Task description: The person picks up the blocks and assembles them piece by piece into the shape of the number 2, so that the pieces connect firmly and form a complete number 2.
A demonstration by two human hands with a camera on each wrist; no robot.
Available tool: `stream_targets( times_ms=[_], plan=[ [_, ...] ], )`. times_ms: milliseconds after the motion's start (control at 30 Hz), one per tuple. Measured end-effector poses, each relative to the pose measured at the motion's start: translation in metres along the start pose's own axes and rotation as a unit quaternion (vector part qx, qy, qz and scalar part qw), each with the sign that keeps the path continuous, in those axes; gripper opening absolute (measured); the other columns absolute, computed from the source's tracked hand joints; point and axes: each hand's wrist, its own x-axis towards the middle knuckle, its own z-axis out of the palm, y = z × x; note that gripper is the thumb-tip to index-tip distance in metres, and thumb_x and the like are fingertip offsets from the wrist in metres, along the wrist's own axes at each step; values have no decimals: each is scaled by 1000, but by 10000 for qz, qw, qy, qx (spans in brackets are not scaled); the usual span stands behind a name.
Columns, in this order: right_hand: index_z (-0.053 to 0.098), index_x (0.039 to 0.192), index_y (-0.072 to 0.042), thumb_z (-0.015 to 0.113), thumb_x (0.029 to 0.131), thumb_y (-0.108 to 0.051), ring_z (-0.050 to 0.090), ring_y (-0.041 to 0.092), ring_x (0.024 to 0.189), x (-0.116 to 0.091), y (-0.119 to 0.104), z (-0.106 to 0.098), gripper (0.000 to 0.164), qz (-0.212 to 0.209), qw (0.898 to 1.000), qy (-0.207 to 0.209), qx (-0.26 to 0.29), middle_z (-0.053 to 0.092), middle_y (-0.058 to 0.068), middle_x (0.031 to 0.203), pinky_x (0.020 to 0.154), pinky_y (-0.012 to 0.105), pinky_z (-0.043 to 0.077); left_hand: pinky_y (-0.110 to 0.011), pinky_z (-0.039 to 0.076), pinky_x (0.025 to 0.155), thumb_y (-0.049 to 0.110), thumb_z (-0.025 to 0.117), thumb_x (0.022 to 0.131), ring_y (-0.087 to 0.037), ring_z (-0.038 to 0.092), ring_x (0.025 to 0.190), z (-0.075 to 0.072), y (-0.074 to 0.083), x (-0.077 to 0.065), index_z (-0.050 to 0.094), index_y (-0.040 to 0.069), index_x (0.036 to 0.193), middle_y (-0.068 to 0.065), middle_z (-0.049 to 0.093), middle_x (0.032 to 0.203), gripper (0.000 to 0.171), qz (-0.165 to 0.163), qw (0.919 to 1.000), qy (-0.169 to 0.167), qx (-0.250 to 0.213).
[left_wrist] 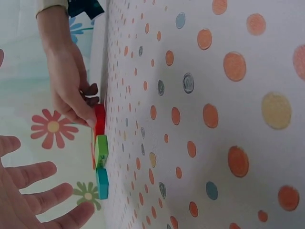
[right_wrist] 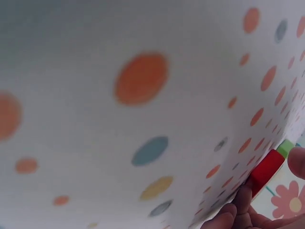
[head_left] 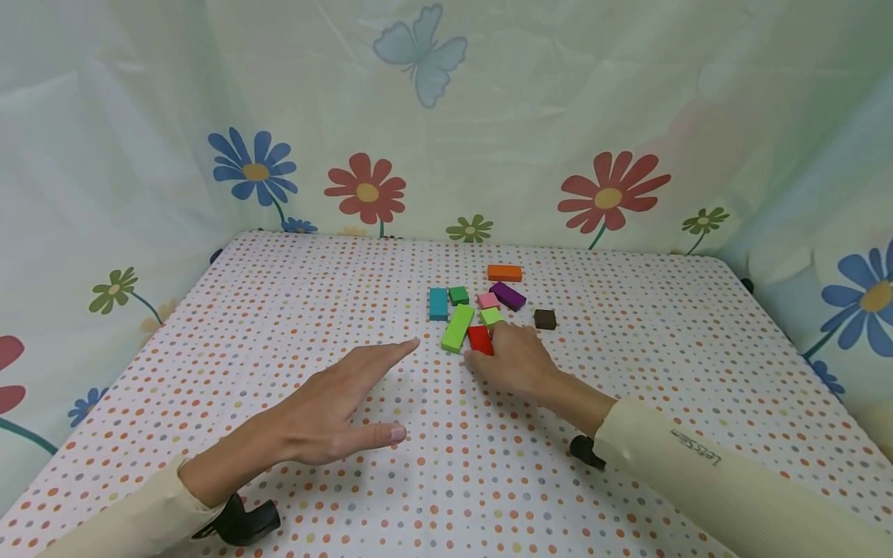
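My right hand reaches into the group of blocks and pinches a red block, its thumb by the near end and its other fingers curled at the side. The right wrist view shows the red block between the thumb and the curled fingers. A small light green block lies right at the fingertips, partly covered. Left of the red block lies a long bright green block. My left hand hovers over the table at the left, fingers straight and thumb spread, holding nothing.
Behind these lie a teal block, a small green block, a pink block, a purple block and an orange block. A dark brown block sits to the right. A flowered curtain hangs behind the dotted table.
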Motion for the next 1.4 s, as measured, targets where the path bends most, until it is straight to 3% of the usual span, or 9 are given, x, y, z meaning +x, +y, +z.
stream_targets(
  times_ms=[100,300,600,767,1000,1400],
  plan=[
    [56,111,1,70,93,-38,58,24,76,0,-2,-1,45,93,9999,-47,55,60,12,90,53,26,46,-66,33,111,58,62,90,-23,31,148,0,0,0,15,43,162,6,29,164,87,32,10000,24,12],
    [55,117,4,73,92,-35,59,25,82,2,-2,0,50,181,9998,-5,44,61,13,95,58,26,51,-65,35,110,62,60,90,-22,31,147,-1,0,-1,15,43,161,6,30,163,86,84,9999,81,70],
    [61,104,1,72,91,-26,59,22,69,2,-2,-1,32,292,9994,73,194,63,12,90,51,24,47,-65,37,108,64,59,90,-21,31,146,-1,-2,-4,14,44,161,5,32,161,86,103,9996,209,169],
    [61,107,2,71,91,-25,58,22,66,0,2,1,33,228,9993,189,221,63,12,89,49,23,46,-65,38,107,63,59,90,-22,31,146,-1,-3,-5,14,45,161,5,32,162,86,118,9994,247,193],
    [63,114,1,72,89,-24,58,23,73,-3,7,1,37,52,9983,475,336,66,12,95,54,25,48,-65,38,107,61,60,91,-23,31,147,0,-4,-6,14,42,162,4,30,163,86,123,9994,277,173],
    [69,113,1,75,85,-23,59,24,88,-22,10,1,37,-336,9959,728,409,68,10,100,67,32,53,-66,38,106,61,61,90,-25,32,146,1,-6,-10,16,41,162,2,31,162,87,44,9995,285,102]
  ],
)
